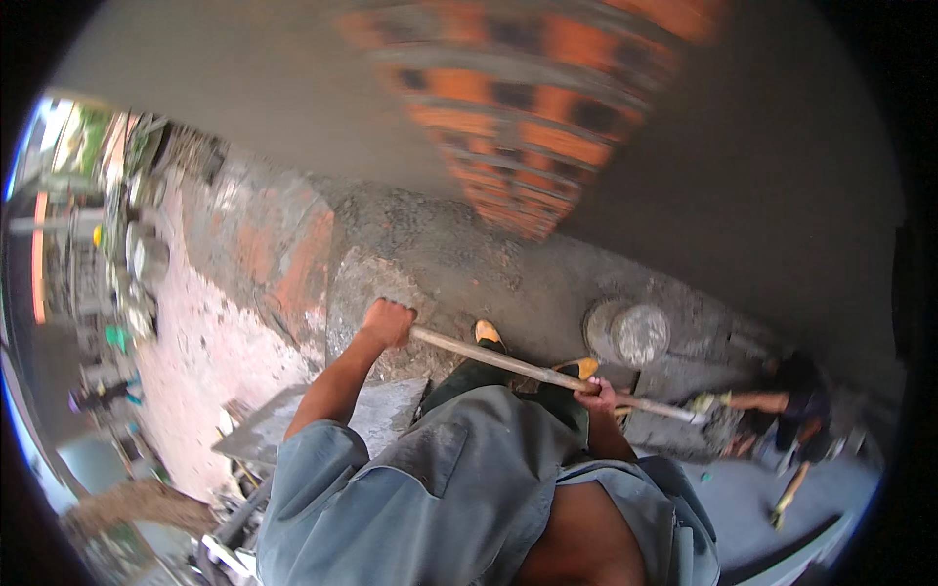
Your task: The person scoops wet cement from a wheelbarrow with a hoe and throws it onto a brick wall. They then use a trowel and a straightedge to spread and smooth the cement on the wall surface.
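Brick wall (528, 127) at upper centre stands partly plastered. Left hand (387, 322) and right hand (598, 395) clench a wooden handle (493, 359); its head, probably a shovel, is hidden; mortar (430, 254) remains unspread.

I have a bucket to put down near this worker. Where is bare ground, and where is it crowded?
Bare pinkish ground lies left of the left hand, beside the broken brick wall. Crowded: around the round pan and the crouching person where the wooden handle, gripped by the right hand, ends.

One long pale wooden tool handle (547, 373); one round grey mortar-filled bucket (627, 333); two yellow-trimmed shoes (489, 335); one crouching co-worker (791, 400).
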A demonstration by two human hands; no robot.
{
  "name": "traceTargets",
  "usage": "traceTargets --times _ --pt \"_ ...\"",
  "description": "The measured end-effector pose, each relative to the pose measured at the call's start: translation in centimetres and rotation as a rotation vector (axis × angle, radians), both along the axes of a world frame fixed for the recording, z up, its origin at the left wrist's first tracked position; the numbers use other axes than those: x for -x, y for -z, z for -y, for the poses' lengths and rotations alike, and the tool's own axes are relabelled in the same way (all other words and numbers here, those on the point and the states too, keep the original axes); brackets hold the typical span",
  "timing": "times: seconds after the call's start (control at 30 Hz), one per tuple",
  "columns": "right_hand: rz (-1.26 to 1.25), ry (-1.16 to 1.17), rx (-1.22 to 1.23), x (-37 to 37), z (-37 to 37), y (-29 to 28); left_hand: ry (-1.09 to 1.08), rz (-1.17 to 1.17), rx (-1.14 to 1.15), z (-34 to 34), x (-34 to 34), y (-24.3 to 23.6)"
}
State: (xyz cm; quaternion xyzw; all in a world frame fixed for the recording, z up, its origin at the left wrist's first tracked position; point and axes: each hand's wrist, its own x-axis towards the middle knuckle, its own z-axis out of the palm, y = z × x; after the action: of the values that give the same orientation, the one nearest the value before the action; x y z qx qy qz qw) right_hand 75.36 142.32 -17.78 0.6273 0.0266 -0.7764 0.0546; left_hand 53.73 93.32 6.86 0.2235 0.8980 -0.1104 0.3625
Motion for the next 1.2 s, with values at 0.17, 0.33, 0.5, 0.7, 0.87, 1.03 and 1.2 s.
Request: traceTargets --times 0.17,0.33,0.5,0.7,0.87,1.03,1.2 --pt "0.165 -0.11 -0.11 6.9 4.9 -1.7 -0.051 -0.086 -0.098 6.9 4.6 -1.9" --pt "0.187 -0.044 -0.051 12.9 8.2 -3.6 -0.056 -0.15 -0.129 11.7 8.5 -4.6" --pt "0.17 -0.07 -0.071 17.2 11.8 -5.1 -0.081 -0.214 -0.163 15.3 11.1 -6.2" --pt "0.19 -0.065 -0.156 21.2 17.5 -6.1 -0.09 -0.212 -0.171 20.8 14.8 -5.7" --pt "0.241 -0.042 -0.059 24.9 23.3 -5.9 -0.059 -0.166 -0.108 26.0 20.2 -5.3" --pt "0.207 -0.043 0.019 27.2 29.6 -6.4 -0.022 -0.228 -0.138 32.5 24.0 -5.8" --pt "0.24 -0.072 0.075 29.6 37.2 -6.6 -0.022 -0.217 -0.11 39.6 26.4 -8.1"
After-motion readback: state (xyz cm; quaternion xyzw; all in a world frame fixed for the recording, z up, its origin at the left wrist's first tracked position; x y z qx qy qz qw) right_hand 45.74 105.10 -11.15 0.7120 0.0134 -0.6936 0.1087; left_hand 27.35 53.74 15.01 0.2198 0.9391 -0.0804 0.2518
